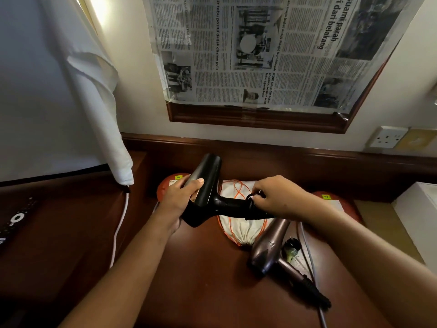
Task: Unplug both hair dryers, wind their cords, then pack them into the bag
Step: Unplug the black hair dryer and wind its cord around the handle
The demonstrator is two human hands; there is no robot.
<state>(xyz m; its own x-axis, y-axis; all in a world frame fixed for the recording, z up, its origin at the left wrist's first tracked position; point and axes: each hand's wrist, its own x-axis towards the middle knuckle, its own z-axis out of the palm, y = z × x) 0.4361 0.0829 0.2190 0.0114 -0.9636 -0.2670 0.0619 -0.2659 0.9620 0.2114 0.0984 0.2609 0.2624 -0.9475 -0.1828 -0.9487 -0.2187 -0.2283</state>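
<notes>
A black hair dryer is held above the wooden desk. My left hand grips its barrel. My right hand is closed on the black cord wound around the end of its handle. Under it lies a white drawstring bag with orange cord, flat on the desk. A bronze hair dryer lies on the desk to the right of the bag, its handle pointing toward the near right and its grey cord trailing off past my right arm.
A wall socket sits at the right above the desk's back rail. Two red round items lie behind the bag. A white box stands at the right edge. A white cable hangs at the left by a remote.
</notes>
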